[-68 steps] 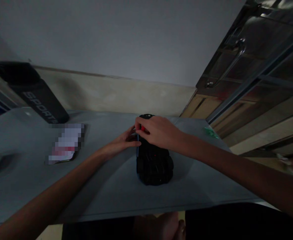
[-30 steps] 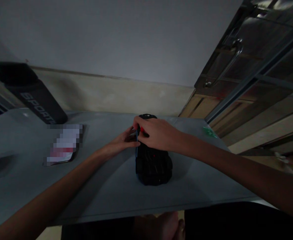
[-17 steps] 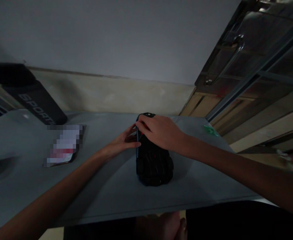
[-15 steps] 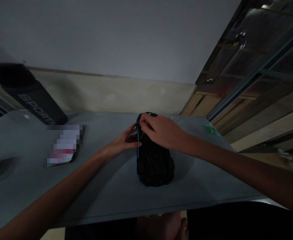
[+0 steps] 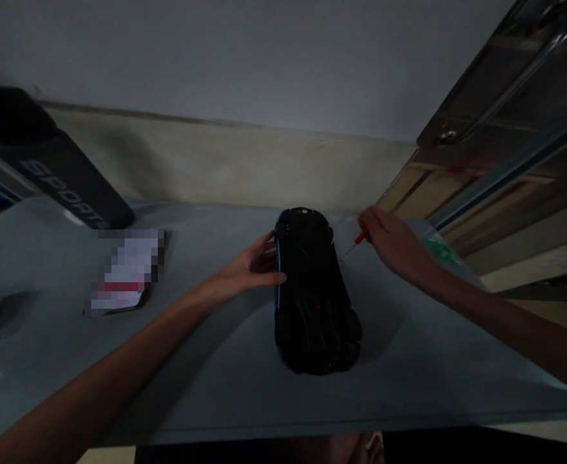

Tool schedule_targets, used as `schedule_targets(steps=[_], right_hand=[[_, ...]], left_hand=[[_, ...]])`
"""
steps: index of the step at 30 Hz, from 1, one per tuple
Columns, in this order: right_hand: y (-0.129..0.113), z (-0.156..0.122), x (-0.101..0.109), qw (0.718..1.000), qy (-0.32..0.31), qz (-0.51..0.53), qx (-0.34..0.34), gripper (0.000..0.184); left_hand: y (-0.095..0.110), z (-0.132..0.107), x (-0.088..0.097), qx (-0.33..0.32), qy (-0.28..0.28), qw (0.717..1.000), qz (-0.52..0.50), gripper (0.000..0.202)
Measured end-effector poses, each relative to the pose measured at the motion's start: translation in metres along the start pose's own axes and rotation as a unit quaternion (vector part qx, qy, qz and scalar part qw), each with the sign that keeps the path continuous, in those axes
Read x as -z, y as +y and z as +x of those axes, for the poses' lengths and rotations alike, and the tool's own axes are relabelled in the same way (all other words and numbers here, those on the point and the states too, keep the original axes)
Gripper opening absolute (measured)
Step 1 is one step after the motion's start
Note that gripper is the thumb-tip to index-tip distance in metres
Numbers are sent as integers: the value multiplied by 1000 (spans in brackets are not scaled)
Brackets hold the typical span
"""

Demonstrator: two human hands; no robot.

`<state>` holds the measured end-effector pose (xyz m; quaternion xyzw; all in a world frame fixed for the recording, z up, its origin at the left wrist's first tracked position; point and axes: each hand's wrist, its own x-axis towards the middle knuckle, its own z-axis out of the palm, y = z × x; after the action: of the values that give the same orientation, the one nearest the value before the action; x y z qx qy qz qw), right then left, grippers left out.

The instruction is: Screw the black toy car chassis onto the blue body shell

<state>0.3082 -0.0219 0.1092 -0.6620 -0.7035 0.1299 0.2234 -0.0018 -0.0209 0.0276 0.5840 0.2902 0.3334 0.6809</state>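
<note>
Right hand and screwdriver swing off the car; left hand stays braced

Head view, the only one. Main change: right hand (image 5: 394, 241) was over the far left part of the toy car (image 5: 312, 277), now it's out past the right side. Screwdriver (image 5: 361, 236) comes along, red handle in the fingers, thin shaft slanting down and left. Tip ends just beside the car's right edge; can't tell if it touches the table (image 5: 206, 393). Likely meaning: no driving or prying at that far left spot right now, and the underside is in plain sight apart from the bit under the left thumb.

Right hand: fingertips pinched together on the handle, nothing else in it.

Left hand (image 5: 252, 267): same hold as before. Half open, thumb and fingers apart with a gap between, thumb on the left edge, fingers against the left side. Reads as steadying, not a full grip.

Car: upside down near the middle of the table, black underside up, strip of blue along the left side, wheels at the corners. Too dark to make out screws.

Around: bottle (image 5: 66, 174) and pixelated phone (image 5: 129, 267) left, green item (image 5: 442, 250) right.
</note>
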Motion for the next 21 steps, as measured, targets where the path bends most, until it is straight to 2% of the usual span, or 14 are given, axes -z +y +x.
schedule_targets(steps=[4,7,13,19,21], right_hand=[[22,-14,-15,982,-143,-124,3,29],[32,-24,-26,966,-222,-132,10,25],[41,-31,-33,973,-221,-74,7,12],[50,-27,-35,977,-208,-40,20,17],[51,-25,-35,979,-199,-43,27,18]], left_hand=[[0,-2,1,3,-6,1000,10,118],[-1,-5,2,11,-1,1000,16,119],[2,-8,0,21,7,1000,14,112],[4,-11,1,20,37,998,56,116],[6,-13,1,31,47,996,73,110]])
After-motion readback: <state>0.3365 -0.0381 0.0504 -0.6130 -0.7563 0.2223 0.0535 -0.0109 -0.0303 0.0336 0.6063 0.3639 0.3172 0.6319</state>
